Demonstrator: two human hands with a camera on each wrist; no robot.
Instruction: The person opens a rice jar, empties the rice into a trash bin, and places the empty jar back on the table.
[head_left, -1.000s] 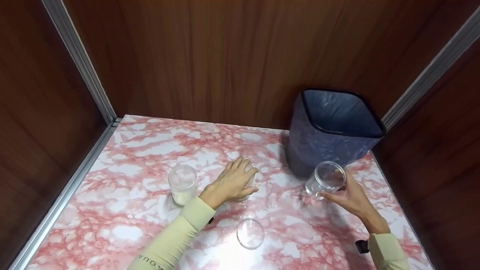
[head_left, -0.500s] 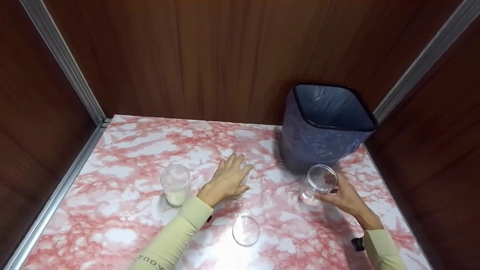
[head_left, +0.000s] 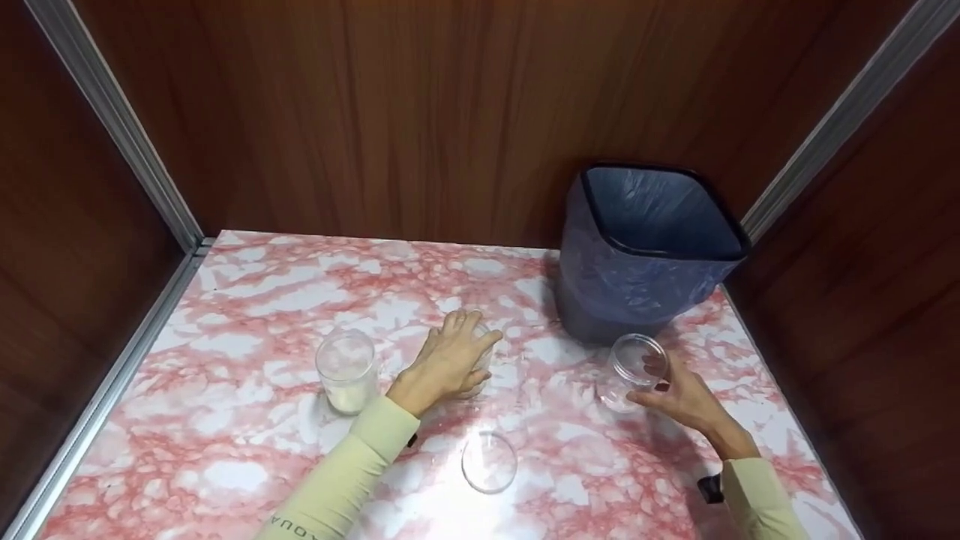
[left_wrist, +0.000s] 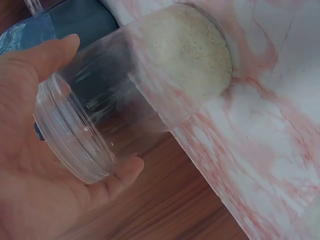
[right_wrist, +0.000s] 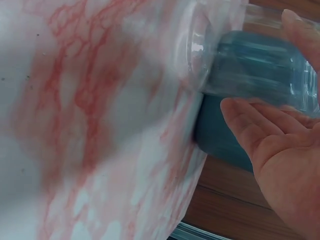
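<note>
Two-handed, held part-filled jar (left_wrist: 185, 60) in half-curled left hand (head_left: 450, 360), clear jar (head_left: 632, 366) in half-curled right hand (head_left: 684, 396), apparently positioning both, probably needing steady release.

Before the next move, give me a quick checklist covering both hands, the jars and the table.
1. Left hand gripping the part-filled jar: ok, thumb and fingers around its upper part.
2. Right hand gripping the clear jar: ok, thumb and fingers around it.
3. Clear jar without contents: ok, none visible.
4. Clear jar resting on the table: cannot tell.
5. Clear disc cleared away: not ok, lying on the table.
6. Bin lined: ok.
</note>
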